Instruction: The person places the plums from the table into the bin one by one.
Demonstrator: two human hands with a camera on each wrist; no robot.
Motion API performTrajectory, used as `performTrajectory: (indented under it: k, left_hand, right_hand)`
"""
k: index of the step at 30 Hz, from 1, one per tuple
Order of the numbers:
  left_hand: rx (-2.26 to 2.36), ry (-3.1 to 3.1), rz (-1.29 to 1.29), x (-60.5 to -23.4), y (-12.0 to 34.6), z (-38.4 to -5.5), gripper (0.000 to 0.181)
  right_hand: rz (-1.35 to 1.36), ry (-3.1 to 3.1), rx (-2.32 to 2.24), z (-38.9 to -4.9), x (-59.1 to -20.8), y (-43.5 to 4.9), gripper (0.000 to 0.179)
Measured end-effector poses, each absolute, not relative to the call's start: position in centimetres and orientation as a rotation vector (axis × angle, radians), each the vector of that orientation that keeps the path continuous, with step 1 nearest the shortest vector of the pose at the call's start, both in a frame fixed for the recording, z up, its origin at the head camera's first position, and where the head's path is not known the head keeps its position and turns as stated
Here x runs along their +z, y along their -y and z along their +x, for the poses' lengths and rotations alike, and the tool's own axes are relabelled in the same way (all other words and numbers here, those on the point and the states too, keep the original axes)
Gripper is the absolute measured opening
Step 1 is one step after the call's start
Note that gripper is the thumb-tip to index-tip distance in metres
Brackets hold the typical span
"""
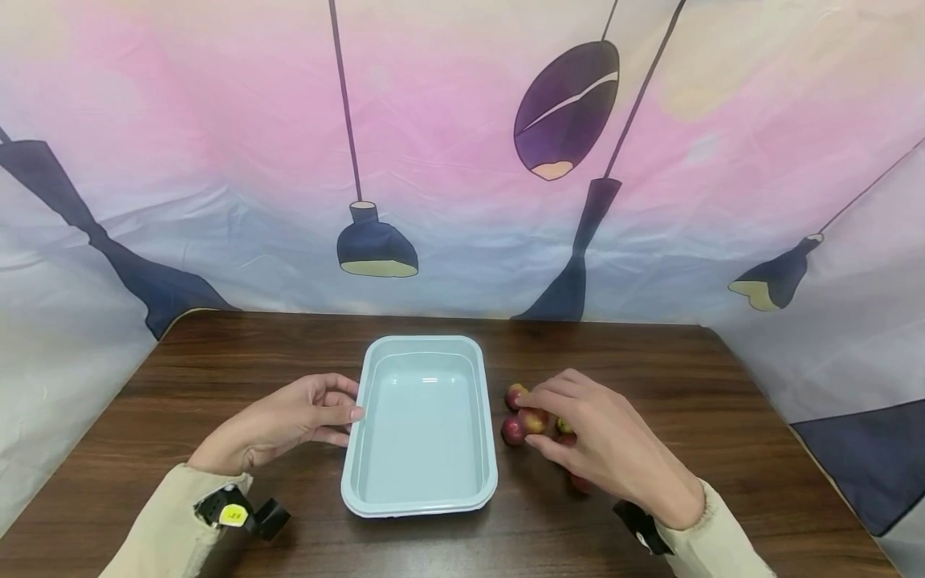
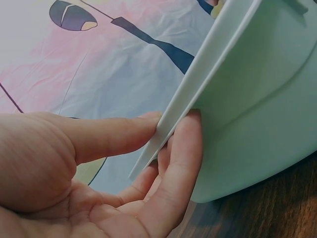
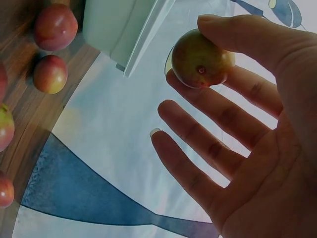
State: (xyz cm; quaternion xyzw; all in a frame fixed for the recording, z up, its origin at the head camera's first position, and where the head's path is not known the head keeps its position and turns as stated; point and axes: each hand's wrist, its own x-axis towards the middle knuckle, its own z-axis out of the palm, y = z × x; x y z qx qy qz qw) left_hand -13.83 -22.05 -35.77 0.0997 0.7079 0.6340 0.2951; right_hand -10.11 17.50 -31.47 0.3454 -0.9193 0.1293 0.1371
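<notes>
A pale blue rectangular tray [image 1: 419,441] lies on the table with nothing in it. My left hand [image 1: 292,419] pinches its left rim; the left wrist view has the thumb [image 2: 131,133] on top of the rim and fingers beneath. To the right of the tray, my right hand [image 1: 607,433] holds a red-green plum [image 3: 198,62] between thumb and fingertips, the other fingers spread. Several more plums lie below and around that hand, among them a dark red plum [image 1: 513,431] and a smaller red-yellow plum [image 3: 50,74]. The hand partly covers some of them in the head view.
The dark wood table [image 1: 275,353] runs back to a hanging cloth [image 1: 448,160] printed with lamps. Black wrist cameras sit on both sleeves, one of them a camera mount [image 1: 246,514] near the tray's front left.
</notes>
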Motion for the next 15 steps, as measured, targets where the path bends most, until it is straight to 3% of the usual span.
performTrajectory:
  k: [15]
  left_hand:
    - [1.684, -1.878, 0.296, -35.82, 22.23, -13.73, 0.059]
  right_hand:
    - [1.066, 2.593, 0.432, -10.34, -31.7, -16.68, 0.034]
